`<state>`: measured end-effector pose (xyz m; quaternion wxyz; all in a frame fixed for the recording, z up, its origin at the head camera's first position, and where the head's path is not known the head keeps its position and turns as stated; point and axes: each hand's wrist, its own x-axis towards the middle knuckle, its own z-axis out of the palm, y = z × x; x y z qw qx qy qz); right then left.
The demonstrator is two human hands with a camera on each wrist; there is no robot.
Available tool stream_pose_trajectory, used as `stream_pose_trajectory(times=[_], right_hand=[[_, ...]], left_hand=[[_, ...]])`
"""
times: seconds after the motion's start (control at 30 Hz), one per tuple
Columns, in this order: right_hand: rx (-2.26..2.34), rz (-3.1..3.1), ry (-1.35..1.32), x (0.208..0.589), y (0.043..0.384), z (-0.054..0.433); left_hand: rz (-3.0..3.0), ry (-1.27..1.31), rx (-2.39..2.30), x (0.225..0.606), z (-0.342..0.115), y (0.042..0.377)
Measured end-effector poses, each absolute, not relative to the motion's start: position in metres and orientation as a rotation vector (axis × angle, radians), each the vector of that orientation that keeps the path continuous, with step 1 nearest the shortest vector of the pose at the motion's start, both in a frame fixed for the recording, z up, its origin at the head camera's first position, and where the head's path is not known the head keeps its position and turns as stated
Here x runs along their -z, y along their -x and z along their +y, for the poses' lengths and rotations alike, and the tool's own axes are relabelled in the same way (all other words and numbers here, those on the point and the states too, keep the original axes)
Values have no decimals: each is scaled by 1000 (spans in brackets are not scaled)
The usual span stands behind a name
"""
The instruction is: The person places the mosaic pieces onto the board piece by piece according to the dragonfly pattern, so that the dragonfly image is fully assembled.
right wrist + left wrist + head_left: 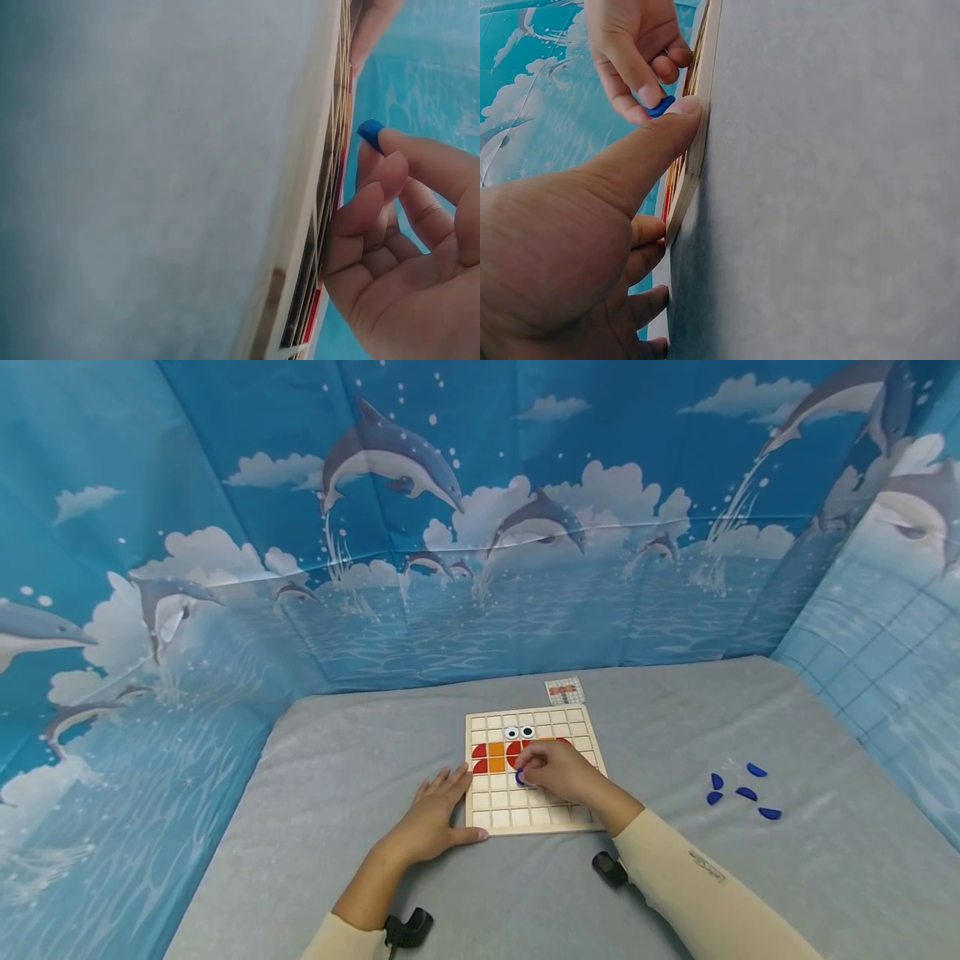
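A wooden grid board [498,818] lies on the grey cloth, with red and orange pieces [497,757] in its middle rows and two eye pieces [520,732] above them. Between thumb and index finger my right hand [558,770] pinches a small blue piece [370,133], held over the board just below the red pieces. Part of the pattern is hidden under that hand. At the board's left edge my left hand [435,814] rests with fingers spread, its thumb by the near corner. In the left wrist view, the left thumb [649,150] touches the board's side.
Several blue half-round and quarter-round pieces [746,793] lie loose on the cloth to the right. A small pattern card [564,691] lies behind the board's far edge. A blue dolphin-print curtain [480,610] rises behind the table.
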<state>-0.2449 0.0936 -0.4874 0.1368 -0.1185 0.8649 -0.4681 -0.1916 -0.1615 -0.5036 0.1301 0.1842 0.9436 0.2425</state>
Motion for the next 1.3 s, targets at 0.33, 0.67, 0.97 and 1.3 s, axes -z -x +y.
stream_pose_trajectory(times=[0.33,0.67,0.97,1.3], right_hand=[[1205,2582,310,492,247,90],[1126,2627,277,491,245,85],[1143,2629,289,491,243,87],[1391,2591,277,480,238,106]], left_hand=[[2737,-520,-709,502,-161,191],[2739,-516,-715,503,-162,191],[2735,-509,-707,501,-161,191],[2739,-507,-722,502,-160,191]])
